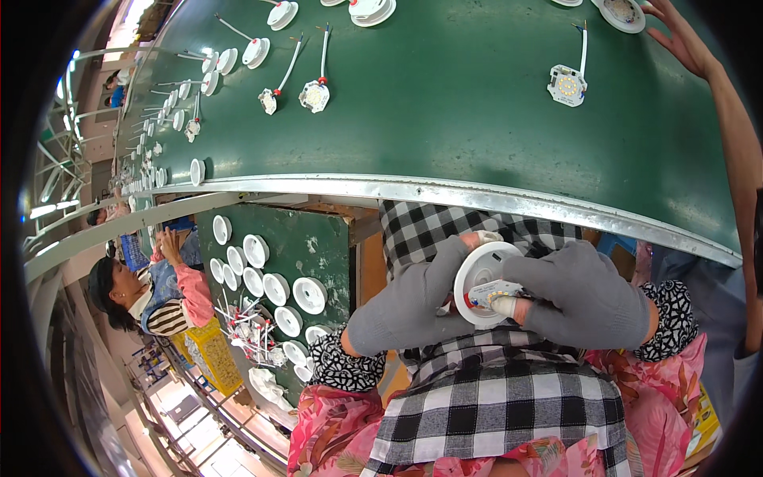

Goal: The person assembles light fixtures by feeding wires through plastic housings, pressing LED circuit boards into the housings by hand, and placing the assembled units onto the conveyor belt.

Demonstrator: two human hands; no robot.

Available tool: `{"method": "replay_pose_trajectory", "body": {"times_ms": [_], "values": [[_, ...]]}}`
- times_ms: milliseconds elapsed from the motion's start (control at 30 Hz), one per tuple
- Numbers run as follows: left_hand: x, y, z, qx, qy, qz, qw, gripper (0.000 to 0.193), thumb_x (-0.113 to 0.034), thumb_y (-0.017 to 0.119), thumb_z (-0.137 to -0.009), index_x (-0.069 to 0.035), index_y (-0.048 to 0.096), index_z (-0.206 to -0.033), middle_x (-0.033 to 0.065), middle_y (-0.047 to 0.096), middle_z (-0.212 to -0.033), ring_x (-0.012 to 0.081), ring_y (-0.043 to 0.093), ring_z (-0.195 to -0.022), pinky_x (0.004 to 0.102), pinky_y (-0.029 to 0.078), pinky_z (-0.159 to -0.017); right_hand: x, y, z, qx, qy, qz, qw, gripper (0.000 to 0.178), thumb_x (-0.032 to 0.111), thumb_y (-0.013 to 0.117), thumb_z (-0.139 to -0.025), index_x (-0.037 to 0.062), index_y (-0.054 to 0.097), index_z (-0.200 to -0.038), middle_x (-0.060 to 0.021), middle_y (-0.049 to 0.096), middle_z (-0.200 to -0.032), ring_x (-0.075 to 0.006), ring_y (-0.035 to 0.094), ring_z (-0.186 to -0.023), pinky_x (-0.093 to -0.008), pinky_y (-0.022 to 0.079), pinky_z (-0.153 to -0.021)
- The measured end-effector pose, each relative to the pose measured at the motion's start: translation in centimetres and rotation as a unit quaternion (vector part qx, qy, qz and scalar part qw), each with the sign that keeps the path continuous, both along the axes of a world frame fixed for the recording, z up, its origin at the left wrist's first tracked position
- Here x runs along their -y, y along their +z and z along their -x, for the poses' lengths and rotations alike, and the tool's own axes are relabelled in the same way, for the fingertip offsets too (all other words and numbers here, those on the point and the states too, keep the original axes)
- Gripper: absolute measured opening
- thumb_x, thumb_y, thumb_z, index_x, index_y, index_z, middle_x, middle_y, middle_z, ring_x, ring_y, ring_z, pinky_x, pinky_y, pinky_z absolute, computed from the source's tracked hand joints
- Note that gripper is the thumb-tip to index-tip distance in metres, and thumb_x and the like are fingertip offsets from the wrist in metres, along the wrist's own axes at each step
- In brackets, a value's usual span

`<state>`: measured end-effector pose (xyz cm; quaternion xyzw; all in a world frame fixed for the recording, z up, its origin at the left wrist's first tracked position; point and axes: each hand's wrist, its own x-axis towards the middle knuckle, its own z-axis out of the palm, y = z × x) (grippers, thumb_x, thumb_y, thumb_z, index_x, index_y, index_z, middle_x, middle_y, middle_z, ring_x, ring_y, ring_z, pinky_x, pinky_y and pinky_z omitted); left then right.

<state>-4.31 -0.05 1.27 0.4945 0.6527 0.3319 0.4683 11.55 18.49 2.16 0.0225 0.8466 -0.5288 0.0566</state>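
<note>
Over my lap, a round white lamp housing (470,274) is held up between my two grey-gloved hands. My left hand (421,298) wraps its left side, with bare fingertips showing at the upper rim. Against the lower inside of the housing sits a small white LED board (494,292), tilted, with a bit of red at its left end. My right hand (568,294) pinches this board, thumb on its face. The fingers behind the housing are hidden.
Ahead runs a green belt (445,111) with a metal edge (413,191), bearing LED boards with white wires (315,95) and housings. Left stands a dark side table (326,246) with white housings (308,295) and wired boards (253,330). Another person's hand (683,40) touches a housing (622,14). A co-worker (171,294) sits left.
</note>
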Motion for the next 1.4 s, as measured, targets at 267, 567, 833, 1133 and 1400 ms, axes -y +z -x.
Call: {"method": "replay_pose_trajectory", "body": {"times_ms": [267,567,833,1133,1400], "values": [[0.5,-1.3,0.1,-0.013,0.066,-0.098,0.993,0.083,-0.017,0.080,-0.078,-0.002,0.029,-0.142,0.0158,0.059,-0.119,0.0249,0.063,-0.112,0.0354,0.051,-0.091,-0.8,-2.0,0.2,-0.024,-0.063,-0.054,0.996,0.089,0.037,0.086,-0.058,0.0049,0.048,-0.131,-0.0117,0.050,-0.114,-0.0255,0.054,-0.103,-0.0382,0.048,-0.085],[0.0,-1.4,0.9,0.131,-0.080,0.103,0.983,0.100,-0.017,0.089,-0.067,-0.002,0.030,-0.146,0.0143,0.054,-0.134,0.0234,0.058,-0.119,0.0358,0.047,-0.099,-0.8,-2.6,0.8,-0.050,0.084,-0.096,0.991,0.105,0.032,0.091,-0.050,0.0164,0.045,-0.143,-0.0125,0.041,-0.116,-0.0320,0.043,-0.107,-0.0485,0.039,-0.095],[0.1,-1.3,0.4,0.227,0.024,0.085,0.970,0.072,-0.022,0.076,-0.081,0.000,0.038,-0.138,0.0122,0.063,-0.114,0.0180,0.059,-0.107,0.0311,0.049,-0.090,-0.6,-3.1,0.5,-0.138,0.069,-0.071,0.985,0.096,0.029,0.089,-0.052,0.0084,0.047,-0.136,-0.0119,0.043,-0.114,-0.0318,0.049,-0.105,-0.0462,0.041,-0.092],[2.4,-2.7,-0.2,0.357,0.089,0.061,0.928,0.039,-0.009,0.050,-0.098,0.005,0.045,-0.133,0.0144,0.060,-0.124,0.0180,0.055,-0.119,0.0329,0.041,-0.102,-0.8,-2.8,0.5,-0.117,0.086,-0.065,0.987,0.094,0.030,0.089,-0.053,0.0064,0.044,-0.132,-0.0137,0.044,-0.113,-0.0312,0.058,-0.094,-0.0394,0.055,-0.078],[3.3,-4.6,-1.2,0.345,0.103,0.025,0.932,0.031,-0.007,0.052,-0.097,0.004,0.053,-0.126,0.0123,0.061,-0.123,0.0176,0.055,-0.118,0.0337,0.042,-0.102,-1.1,-2.7,0.6,-0.149,0.093,-0.072,0.982,0.084,0.031,0.087,-0.057,-0.0027,0.051,-0.124,-0.0168,0.048,-0.122,-0.0315,0.052,-0.116,-0.0421,0.048,-0.096]]}}
